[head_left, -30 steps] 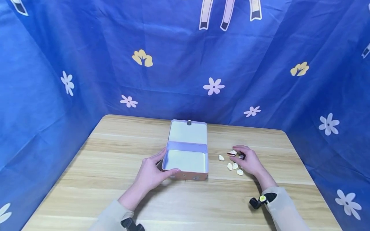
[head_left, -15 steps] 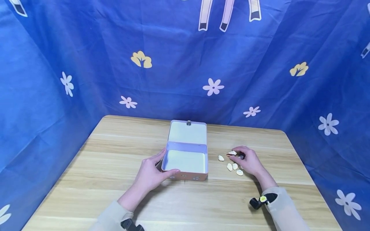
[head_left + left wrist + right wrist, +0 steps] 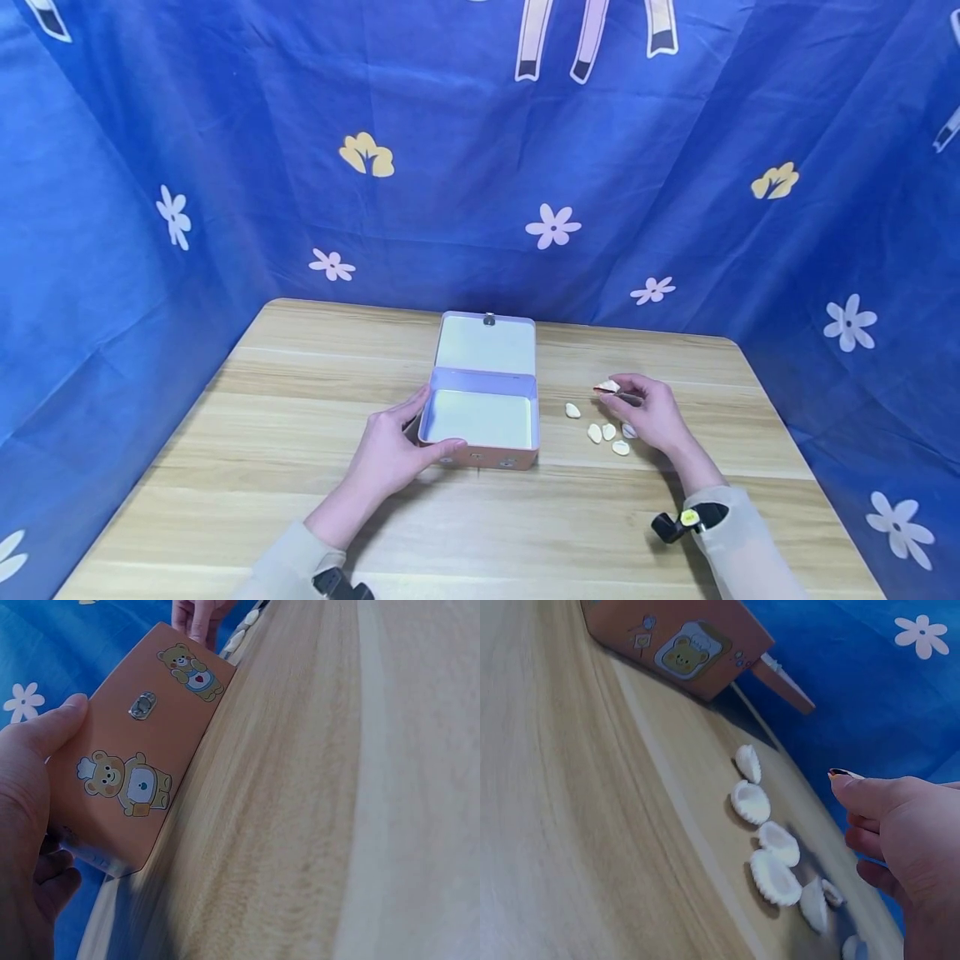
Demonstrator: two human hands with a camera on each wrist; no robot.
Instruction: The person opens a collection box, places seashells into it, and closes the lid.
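Note:
A tin box with a white inside stands with its lid tipped back, nothing inside it. Its orange front bears printed bears and a metal clasp. My left hand grips the box's near left corner, thumb at the front rim and fingers along the side. Right of the box, my right hand pinches a seashell with a dark edge, lifted off the table; in the right wrist view the thumb covers most of it. Below lie several white seashells.
The wooden table carries the box and shells. A blue cloth printed with flowers hangs behind and at both sides. One white shell lies closer to the box than the others.
My right hand has taken hold of the dark-edged seashell and raised it slightly up and away from the table. The left hand and box have stayed put.

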